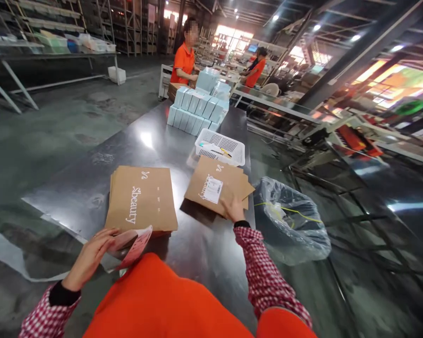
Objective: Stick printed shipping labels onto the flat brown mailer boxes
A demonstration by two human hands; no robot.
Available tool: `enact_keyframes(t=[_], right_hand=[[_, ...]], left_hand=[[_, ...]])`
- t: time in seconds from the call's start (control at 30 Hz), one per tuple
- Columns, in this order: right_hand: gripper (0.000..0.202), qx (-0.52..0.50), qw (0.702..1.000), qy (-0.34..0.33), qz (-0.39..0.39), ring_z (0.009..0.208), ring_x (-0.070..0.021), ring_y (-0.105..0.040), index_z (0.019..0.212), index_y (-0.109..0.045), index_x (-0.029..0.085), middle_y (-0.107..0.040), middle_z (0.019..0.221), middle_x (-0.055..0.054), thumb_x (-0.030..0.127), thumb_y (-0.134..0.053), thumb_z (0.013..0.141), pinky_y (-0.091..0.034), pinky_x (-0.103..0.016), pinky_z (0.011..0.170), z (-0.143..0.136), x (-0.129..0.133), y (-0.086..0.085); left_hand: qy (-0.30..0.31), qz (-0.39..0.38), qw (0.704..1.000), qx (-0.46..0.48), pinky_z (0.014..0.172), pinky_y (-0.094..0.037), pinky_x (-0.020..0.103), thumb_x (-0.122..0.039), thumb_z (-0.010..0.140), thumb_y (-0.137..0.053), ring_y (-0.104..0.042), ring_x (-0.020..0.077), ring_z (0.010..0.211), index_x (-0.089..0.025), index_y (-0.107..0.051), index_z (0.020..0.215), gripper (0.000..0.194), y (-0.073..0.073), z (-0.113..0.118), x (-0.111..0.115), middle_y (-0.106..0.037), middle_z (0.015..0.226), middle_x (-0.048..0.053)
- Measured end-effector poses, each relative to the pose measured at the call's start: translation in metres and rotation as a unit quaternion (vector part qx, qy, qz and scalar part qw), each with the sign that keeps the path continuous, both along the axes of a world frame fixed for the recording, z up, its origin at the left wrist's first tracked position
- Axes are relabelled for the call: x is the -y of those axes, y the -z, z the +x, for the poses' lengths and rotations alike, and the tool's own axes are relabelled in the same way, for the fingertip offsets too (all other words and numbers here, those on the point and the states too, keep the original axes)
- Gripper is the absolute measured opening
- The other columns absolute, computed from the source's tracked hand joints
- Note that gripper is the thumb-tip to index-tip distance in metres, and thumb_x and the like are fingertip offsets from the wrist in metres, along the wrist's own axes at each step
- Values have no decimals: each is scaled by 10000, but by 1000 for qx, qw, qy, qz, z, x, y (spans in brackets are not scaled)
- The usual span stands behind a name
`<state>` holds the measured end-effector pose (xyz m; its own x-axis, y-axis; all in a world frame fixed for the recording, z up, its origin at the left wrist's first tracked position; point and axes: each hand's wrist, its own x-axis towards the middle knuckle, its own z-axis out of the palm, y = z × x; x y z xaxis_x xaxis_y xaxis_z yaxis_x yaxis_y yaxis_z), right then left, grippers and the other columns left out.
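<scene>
My right hand (234, 209) grips the near right edge of a brown cardboard mailer (201, 180) with "Sbeauty" print and a white label (212, 189) on it. This mailer lies over other brown mailers, whose corners stick out to the right. To the left is a neat stack of similar mailers (151, 197), the top one showing no label. My left hand (93, 251) rests by that stack's near left corner, fingers stretched out, beside a curled pink and white sheet (137, 249). A long pale strip (10, 256) trails off to the left.
A white perforated basket (238, 152) with small tools stands behind the mailers on the dark metal table (127, 145). Stacked light-blue boxes (197, 110) are farther back. A bin lined with clear plastic (292, 225) is at the right. Two people in orange stand beyond.
</scene>
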<state>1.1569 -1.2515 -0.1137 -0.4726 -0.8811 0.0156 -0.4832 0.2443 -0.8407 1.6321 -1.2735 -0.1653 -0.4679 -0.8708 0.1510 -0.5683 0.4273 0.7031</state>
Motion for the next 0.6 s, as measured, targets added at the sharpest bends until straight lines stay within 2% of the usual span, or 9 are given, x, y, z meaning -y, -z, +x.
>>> enact_keyframes(t=[0.07, 0.1, 0.13, 0.2, 0.23, 0.33, 0.47, 0.53, 0.6], right_hand=[[692, -8, 993, -120, -5, 1355, -313, -321, 1258, -508, 148, -418, 1391, -188, 441, -722, 669, -259, -468, 1127, 45, 6, 9], [725, -5, 969, -245, -3, 1332, -295, -363, 1293, -484, 136, -427, 1392, -180, 408, -737, 671, -281, -438, 1123, 74, 11, 16], [721, 2, 924, -382, -5, 1310, -274, -397, 1321, -464, 143, -443, 1387, -161, 390, -730, 698, -305, -414, 1113, 103, 16, 23], [624, 15, 845, -534, -5, 1174, -241, -524, 1289, -506, 148, -558, 1265, -129, 359, -712, 740, -406, -374, 1021, 156, 28, 37], [516, 23, 828, -560, -6, 1073, -218, -579, 1234, -553, 145, -615, 1165, -109, 344, -682, 776, -451, -347, 949, 176, 32, 42], [259, 45, 847, -529, -34, 823, -163, -617, 1002, -663, 125, -670, 899, -69, 329, -579, 866, -486, -279, 769, 212, 34, 45], [339, 80, 840, -530, -87, 759, -135, -597, 860, -691, 146, -662, 799, -47, 437, -521, 901, -474, -240, 726, 229, 19, 29], [377, 82, 838, -531, -92, 748, -130, -597, 906, -695, 162, -665, 797, -44, 476, -486, 913, -475, -235, 724, 237, 12, 22], [398, 65, 859, -496, -107, 754, -135, -598, 977, -692, 172, -668, 822, -53, 501, -478, 911, -480, -245, 727, 244, 6, 20]], left_hand=[[1, 20, 1000, -6, 964, -501, 347, -552, 911, -359, -619, 218, 1107, -219, -716, 929, 488, -1, -1, 0, -694, 1144, 60], [2, 28, 1000, -9, 973, -493, 346, -557, 908, -363, -615, 220, 1112, -217, -719, 896, 492, -1, -1, -1, -691, 1150, 64], [3, 36, 999, -12, 982, -485, 346, -559, 904, -370, -611, 223, 1116, -217, -720, 863, 491, -2, 0, -1, -688, 1156, 66], [-4, 51, 999, -17, 976, -487, 343, -559, 897, -389, -618, 226, 1102, -218, -720, 857, 477, -4, 5, -3, -687, 1155, 66], [-13, 60, 998, -17, 965, -495, 345, -562, 893, -396, -628, 228, 1084, -220, -721, 878, 473, -5, 9, -5, -692, 1143, 64], [-50, 67, 997, -7, 964, -498, 390, -587, 873, -416, -632, 252, 1084, -210, -701, 1009, 491, -14, 18, -16, -683, 1162, 77], [-106, 20, 994, 0, 1034, -428, 462, -561, 809, -557, -451, 300, 1299, -181, -399, 1394, 716, -33, 10, -37, -455, 1434, 132], [-121, 25, 992, -18, 989, -475, 423, -524, 813, -576, -517, 280, 1241, -197, -385, 1389, 690, -41, -2, -44, -520, 1375, 123], [-144, 50, 987, -46, 862, -546, 350, -501, 850, -528, -650, 236, 1039, -202, -488, 1285, 529, -47, -13, -44, -668, 1149, 86]])
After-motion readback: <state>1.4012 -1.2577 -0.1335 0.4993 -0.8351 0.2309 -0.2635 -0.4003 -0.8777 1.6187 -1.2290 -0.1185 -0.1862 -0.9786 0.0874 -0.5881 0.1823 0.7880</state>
